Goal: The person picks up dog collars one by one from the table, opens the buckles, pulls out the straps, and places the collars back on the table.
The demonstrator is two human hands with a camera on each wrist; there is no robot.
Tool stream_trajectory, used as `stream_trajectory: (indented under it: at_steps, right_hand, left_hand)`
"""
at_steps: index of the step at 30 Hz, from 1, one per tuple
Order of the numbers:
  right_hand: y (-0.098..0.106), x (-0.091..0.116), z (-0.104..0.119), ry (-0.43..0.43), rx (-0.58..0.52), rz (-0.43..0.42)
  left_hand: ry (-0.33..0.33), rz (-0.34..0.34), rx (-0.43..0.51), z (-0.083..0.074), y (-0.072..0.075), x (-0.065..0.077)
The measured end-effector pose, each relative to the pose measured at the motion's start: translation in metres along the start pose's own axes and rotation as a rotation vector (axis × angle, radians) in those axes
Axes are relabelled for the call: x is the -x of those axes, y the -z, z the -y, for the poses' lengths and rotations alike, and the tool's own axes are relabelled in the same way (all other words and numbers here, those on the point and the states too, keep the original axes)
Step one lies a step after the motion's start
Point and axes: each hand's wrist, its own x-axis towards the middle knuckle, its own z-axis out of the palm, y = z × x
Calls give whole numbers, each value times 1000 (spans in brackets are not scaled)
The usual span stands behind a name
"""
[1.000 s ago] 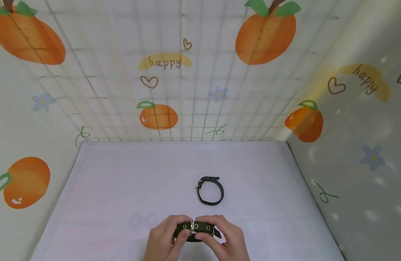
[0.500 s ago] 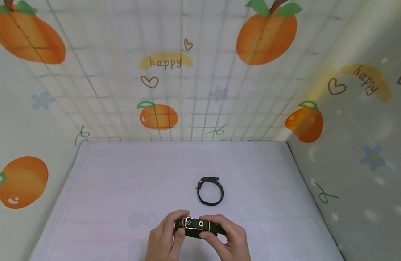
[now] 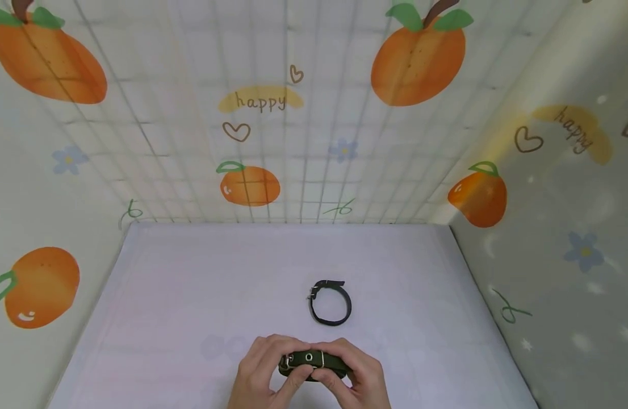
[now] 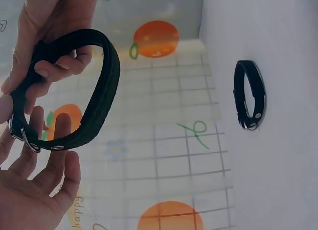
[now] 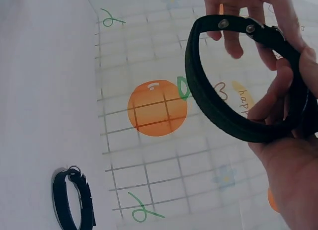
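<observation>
A dark green collar (image 3: 311, 359), buckled into a loop, is between both hands near the front of the table. My left hand (image 3: 263, 369) pinches the strap by the metal buckle, thumb in front and fingers over the top edge. From the other side my right hand (image 3: 357, 372) grips the strap beside the metal keeper, and the two thumbs nearly meet. A metal eyelet shows between buckle and keeper. In the left wrist view the right fingers reach inside the loop, and a D-ring (image 4: 31, 140) hangs by the buckle. The right hand hides the strap's free end in the head view.
A second collar (image 3: 351, 304), thinner and black, lies buckled in a ring on the white table (image 3: 201, 284), just beyond the hands. Fabric walls (image 3: 304, 170) printed with oranges and hearts enclose the back and sides.
The buckle has shifted left in the hands. The left fingers and thumb have moved right along the strap, and the free end that stuck out right has gone behind the right hand.
</observation>
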Motion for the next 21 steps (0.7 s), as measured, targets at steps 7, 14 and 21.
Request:
stream_trajectory:
  at_steps: [7,14,21]
  right_hand:
    - [2,2,-1,24,13,0]
    - [2,3,1,-2,48,-5]
    - [3,2,3,-22,92,-16]
  left_hand:
    - [18,19,68,-5,-2,-1]
    - [27,24,95,-8,-2,0]
    - [57,33,125,-9,-5,0]
